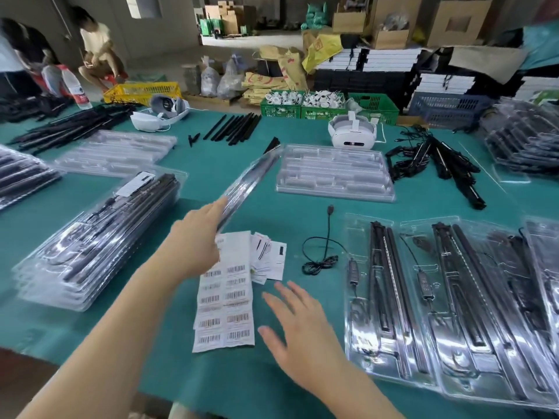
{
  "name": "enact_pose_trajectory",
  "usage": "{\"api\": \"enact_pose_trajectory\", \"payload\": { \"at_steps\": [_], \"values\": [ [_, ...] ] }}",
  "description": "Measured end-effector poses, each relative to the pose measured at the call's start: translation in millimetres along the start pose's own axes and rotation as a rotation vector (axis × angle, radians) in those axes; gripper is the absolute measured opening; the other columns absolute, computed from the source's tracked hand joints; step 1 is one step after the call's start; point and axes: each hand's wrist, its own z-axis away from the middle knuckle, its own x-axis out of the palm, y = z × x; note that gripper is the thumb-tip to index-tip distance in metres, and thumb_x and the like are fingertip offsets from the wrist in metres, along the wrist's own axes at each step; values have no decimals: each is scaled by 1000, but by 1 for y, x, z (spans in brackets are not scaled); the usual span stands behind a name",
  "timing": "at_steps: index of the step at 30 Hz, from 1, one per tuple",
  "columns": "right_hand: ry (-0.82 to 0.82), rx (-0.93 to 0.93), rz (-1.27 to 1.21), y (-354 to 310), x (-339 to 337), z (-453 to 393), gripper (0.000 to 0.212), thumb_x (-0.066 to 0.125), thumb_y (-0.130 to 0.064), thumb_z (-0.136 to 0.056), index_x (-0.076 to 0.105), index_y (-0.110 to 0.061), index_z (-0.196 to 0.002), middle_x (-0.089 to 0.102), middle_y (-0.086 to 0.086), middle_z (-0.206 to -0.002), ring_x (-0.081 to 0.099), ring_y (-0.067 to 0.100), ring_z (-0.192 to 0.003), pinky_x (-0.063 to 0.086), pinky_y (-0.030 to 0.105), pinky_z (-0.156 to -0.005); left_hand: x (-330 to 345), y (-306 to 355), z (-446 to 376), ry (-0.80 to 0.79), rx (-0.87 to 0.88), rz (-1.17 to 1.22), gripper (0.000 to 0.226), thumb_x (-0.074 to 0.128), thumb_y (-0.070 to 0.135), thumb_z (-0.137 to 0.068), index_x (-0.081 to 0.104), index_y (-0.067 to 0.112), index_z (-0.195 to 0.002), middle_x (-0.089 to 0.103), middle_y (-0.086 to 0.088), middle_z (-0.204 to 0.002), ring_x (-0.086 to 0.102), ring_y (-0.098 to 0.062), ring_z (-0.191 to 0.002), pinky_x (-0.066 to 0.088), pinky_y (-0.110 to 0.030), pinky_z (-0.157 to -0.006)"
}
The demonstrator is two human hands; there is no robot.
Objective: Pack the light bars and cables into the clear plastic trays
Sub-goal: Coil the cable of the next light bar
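Above the green table (211, 182), the left hand (193, 237) grips a packed tray (251, 182) edge-on, likely bound for the stack (96, 237), while the right hand (299, 325) hovers, fingers spread.

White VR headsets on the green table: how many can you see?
2. One white headset stands at the far middle-right, behind an empty clear tray. The other headset lies at the far left, near the yellow crate.

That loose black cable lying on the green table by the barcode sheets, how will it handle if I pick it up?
The cable will probably be floppy: it lies in a loose loop with a bunched coil. Likely light, being thin. Its plug end may dangle and swing when lifted.
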Motion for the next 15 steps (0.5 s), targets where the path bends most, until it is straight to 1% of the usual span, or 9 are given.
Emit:
{"api": "enact_pose_trajectory", "payload": {
  "at_steps": [1, 2, 4, 5, 7, 10, 13, 15],
  "values": [
    [-31, -61, 22, -8, 10, -5, 67, 23, -59, -98, 31, -27, -156, 21, -1, -165, 9, 22, -154, 6, 43, -125, 8, -13, 4, -12, -29, -117, 88, 57, 10, -86, 9, 23, -159, 30, 1, -160, 43, -29, -135, 42, -48, -104],
    [-52, -116, 42, -14, 18, -11, 66, 24, -58, -99, 27, -26, -157, 15, 1, -167, 3, 24, -155, -2, 45, -124, 18, -27, 7, -23, -47, -217, 92, 57, 11, -87, 2, 23, -160, 23, 3, -163, 43, -26, -137, 42, -46, -104],
    [-128, -169, 71, -21, 31, -21, 65, 25, -56, -102, 18, -26, -159, 1, 1, -168, -12, 25, -154, -15, 48, -121, 37, -55, 13, -42, -84, -344, 97, 57, 10, -86, -4, 24, -160, 19, 3, -164, 40, -23, -140, 42, -43, -104],
    [-172, -172, 87, -23, 37, -23, 65, 24, -57, -102, 14, -27, -159, -5, 0, -168, -17, 25, -153, -18, 48, -120, 46, -68, 16, -55, -111, -378, 97, 57, 10, -86, -5, 23, -160, 19, 3, -164, 37, -23, -142, 41, -43, -105],
    [-220, -161, 121, -22, 45, -27, 67, 20, -60, -102, 9, -29, -160, -10, -1, -168, -19, 25, -152, -20, 49, -120, 63, -86, 20, -72, -163, -421, 95, 55, 8, -87, -5, 22, -160, 19, -1, -164, 33, -25, -144, 40, -45, -107],
    [-248, -145, 135, -20, 51, -27, 71, 13, -66, -98, 6, -31, -160, -13, -2, -167, -17, 21, -153, -18, 45, -121, 85, -98, 20, -90, -224, -466, 93, 54, 11, -88, -5, 22, -160, 22, -8, -163, 31, -29, -145, 37, -47, -109],
    [-241, -132, 122, -19, 52, -25, 73, 10, -68, -96, 8, -32, -159, -11, -1, -167, -14, 19, -153, -16, 42, -122, 93, -100, 16, -104, -309, -381, 92, 56, 20, -89, -2, 21, -160, 23, -8, -163, 30, -29, -145, 37, -47, -109],
    [-233, -116, 108, -20, 51, -24, 73, 11, -69, -95, 9, -33, -159, -10, -2, -168, -15, 16, -153, -16, 40, -122, 95, -98, 11, -121, -333, -341, 87, 52, 28, -91, 0, 20, -160, 21, -7, -164, 28, -29, -146, 35, -48, -111]
  ]
}}
